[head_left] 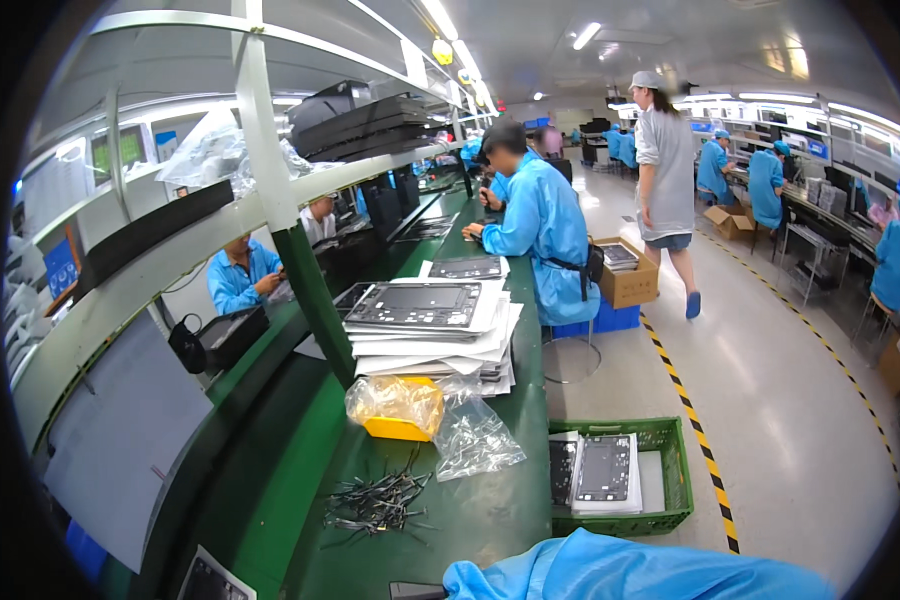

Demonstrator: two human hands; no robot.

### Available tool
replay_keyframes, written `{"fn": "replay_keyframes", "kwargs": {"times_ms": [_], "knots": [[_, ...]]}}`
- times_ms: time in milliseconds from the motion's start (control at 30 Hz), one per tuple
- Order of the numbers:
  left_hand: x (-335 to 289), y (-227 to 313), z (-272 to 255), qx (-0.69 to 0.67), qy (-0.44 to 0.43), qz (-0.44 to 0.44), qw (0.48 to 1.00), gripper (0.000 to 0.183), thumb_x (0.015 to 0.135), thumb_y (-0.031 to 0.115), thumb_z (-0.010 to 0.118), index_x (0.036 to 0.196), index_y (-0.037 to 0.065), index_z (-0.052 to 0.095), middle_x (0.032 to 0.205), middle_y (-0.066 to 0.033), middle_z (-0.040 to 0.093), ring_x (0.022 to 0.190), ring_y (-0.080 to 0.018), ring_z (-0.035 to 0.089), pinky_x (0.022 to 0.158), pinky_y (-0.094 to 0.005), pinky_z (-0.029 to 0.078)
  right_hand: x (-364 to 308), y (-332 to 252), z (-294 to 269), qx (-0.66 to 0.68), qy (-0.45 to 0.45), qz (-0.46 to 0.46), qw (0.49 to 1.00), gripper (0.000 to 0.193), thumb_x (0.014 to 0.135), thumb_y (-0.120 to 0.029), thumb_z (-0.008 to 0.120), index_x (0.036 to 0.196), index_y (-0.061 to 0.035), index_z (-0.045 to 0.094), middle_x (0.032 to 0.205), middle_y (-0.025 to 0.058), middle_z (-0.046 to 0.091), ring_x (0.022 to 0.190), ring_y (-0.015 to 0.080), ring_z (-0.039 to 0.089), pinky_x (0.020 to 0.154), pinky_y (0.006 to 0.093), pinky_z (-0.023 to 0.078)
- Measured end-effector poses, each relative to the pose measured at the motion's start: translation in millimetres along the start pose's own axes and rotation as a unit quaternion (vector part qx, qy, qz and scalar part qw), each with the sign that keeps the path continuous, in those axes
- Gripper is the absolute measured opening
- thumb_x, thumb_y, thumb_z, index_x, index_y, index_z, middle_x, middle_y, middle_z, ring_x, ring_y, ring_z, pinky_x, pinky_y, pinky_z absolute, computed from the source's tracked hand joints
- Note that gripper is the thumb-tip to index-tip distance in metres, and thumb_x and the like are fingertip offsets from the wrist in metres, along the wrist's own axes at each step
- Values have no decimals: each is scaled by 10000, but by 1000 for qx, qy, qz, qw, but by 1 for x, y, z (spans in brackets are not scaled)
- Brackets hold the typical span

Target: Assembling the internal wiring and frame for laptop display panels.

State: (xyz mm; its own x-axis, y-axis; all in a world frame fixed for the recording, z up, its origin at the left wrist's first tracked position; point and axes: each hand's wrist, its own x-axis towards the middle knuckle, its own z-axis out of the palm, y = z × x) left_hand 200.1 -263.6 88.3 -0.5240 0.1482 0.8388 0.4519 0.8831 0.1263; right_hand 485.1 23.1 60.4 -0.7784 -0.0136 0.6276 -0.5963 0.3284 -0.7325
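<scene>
I see neither hand beyond the blue sleeve and cannot tell their grip, but I judge the dark flat piece beside it, low over the bench, light, stiff, scratchable, best taken by its edges.

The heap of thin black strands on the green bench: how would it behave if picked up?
The black strands would probably snag together, since they cross every which way. They look light for the heap's spread, being so thin. A push might scatter them, as they lie loose.
</scene>
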Motion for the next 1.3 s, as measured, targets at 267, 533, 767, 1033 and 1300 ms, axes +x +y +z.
{"fn": "replay_keyframes", "kwargs": {"times_ms": [267, 533, 767, 1033, 1300], "knots": [[-35, 139, -86, -25, 24, 259, 965, 114, 848, 177, 685, 796, 80, 654, 806, -108, 652, 809, -309, 636, 717, -461, 506, 0, 8, -13, -2, -61, -16, 998, 235, 824, -126, 560, 623, -6, 543, 560, 164, 534, 477, 301, 476, 505, 420, 370], [-102, 185, -117, -306, -59, 212, 926, 295, 677, 187, 747, 590, 93, 482, 576, -126, 470, 572, -347, 524, 535, -484, 388, -10, -5, -45, -67, -97, 122, 986, 188, 788, -141, 566, 652, -42, 652, 577, 56, 570, 543, 162, 523, 502, 334, 398], [-164, 196, -137, -287, -143, 85, 943, 196, 659, 160, 665, 582, 15, 557, 517, -168, 535, 518, -414, 567, 508, -501, 420, -4, -20, -37, -19, -136, 104, 985, 219, 888, -127, 514, 688, -42, 483, 626, 18, 423, 577, 125, 391, 541, 301, 313], [-163, 205, -126, -278, -147, 44, 948, 241, 638, 225, 666, 551, 10, 602, 545, -180, 554, 596, -409, 562, 595, -493, 429, 4, -25, -42, -63, -182, 99, 976, 233, 890, -181, 496, 714, -31, 486, 641, 30, 408, 590, 141, 394, 555, 308, 320], [-160, 202, -120, -291, -216, 37, 931, 242, 665, 209, 659, 555, 3, 595, 540, -186, 544, 596, -404, 565, 597, -486, 427, 6, -23, -39, -54, -206, 90, 973, 266, 914, -199, 512, 710, -33, 468, 650, 39, 384, 599, 147, 378, 556, 320, 307]]}}
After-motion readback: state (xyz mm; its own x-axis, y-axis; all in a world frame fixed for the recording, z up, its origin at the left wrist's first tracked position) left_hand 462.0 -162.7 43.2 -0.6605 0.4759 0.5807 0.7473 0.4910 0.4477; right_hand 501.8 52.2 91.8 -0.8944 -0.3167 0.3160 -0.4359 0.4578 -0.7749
